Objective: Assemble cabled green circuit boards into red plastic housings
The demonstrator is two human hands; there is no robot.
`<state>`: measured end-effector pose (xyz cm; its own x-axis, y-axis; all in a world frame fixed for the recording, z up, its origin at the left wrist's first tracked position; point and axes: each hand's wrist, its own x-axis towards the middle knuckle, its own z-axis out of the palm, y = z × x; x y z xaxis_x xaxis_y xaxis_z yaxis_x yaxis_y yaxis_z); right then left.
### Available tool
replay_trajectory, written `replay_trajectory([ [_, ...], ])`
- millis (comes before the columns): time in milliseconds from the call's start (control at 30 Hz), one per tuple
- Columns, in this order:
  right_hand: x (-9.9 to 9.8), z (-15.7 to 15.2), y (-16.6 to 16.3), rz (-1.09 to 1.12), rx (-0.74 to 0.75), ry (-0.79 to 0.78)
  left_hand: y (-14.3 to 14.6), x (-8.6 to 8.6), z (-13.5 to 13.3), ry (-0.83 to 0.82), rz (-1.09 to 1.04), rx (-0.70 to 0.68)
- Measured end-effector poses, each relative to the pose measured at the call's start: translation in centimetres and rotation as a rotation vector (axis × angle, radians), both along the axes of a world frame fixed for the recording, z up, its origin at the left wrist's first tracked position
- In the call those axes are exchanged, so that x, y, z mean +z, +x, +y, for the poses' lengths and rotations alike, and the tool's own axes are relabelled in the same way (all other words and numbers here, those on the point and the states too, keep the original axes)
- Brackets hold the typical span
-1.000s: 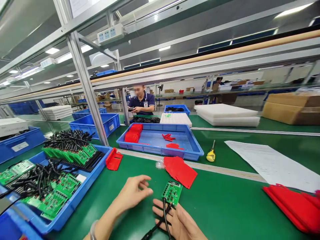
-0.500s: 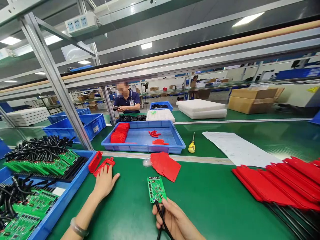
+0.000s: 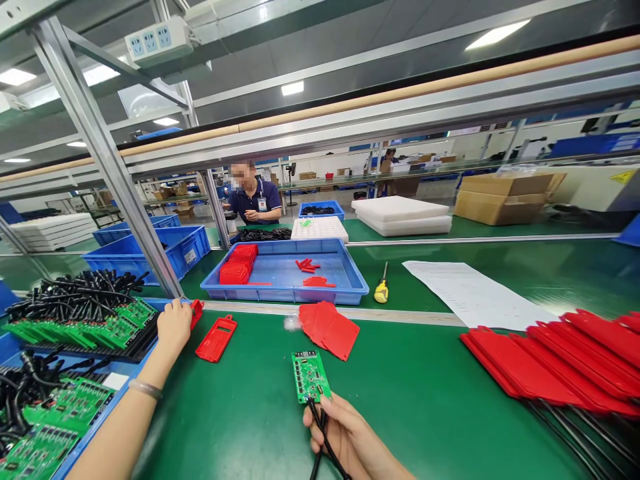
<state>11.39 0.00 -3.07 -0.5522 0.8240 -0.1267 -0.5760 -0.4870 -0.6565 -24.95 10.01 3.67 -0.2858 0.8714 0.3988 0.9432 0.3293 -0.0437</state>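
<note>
Cable point(image 3: 317, 419) gripped by right hand point(image 3: 345, 437), left hand point(image 3: 173, 325) on red cover point(image 3: 197, 311), grip unclear, bin point(image 3: 156, 303) of cabled boards point(image 3: 117, 320), tray point(image 3: 280, 293) of red shells point(image 3: 239, 265).

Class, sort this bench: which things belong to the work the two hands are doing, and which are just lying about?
In hand: green circuit board, its black cables gripped by the right hand; small red plastic shell at the left hand.
Lying about: yellow-handled screwdriver, white paper sheet, brown cardboard boxes, white foam slabs.
</note>
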Motion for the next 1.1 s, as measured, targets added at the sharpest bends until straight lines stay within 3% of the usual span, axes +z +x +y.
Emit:
replay_trajectory([
  [167,-0.3,0.1,-0.1,0.001,-0.003,-0.002,-0.3,1.4,-0.3,0.054,-0.248,-0.005],
  [300,0.2,-0.1,-0.3,-0.022,-0.010,-0.013,1.9,2.5,-0.9,0.202,-0.574,-0.015],
  [433,2.4,0.0,0.4,-0.081,0.008,0.008,7.5,1.8,-1.8,0.250,-1.084,-0.142],
  [633,6.3,1.0,3.4,-0.283,0.027,0.154,17.2,-0.2,-4.1,0.092,-1.797,-0.285],
  [767,6.6,1.6,4.5,-0.686,-0.065,0.406,21.0,-1.8,-5.7,0.021,-2.271,-0.354],
  [867,5.7,1.5,4.3,-0.977,-0.179,0.699,22.4,-3.3,-6.9,-0.043,-2.637,-0.442],
  [967,4.7,0.9,3.5,-1.251,-0.293,0.989,23.0,-4.1,-8.1,-0.033,-2.693,-0.580],
  [1100,3.2,0.1,2.4,-1.500,-0.342,1.241,23.6,-4.2,-9.2,0.000,-2.686,-0.725],
])
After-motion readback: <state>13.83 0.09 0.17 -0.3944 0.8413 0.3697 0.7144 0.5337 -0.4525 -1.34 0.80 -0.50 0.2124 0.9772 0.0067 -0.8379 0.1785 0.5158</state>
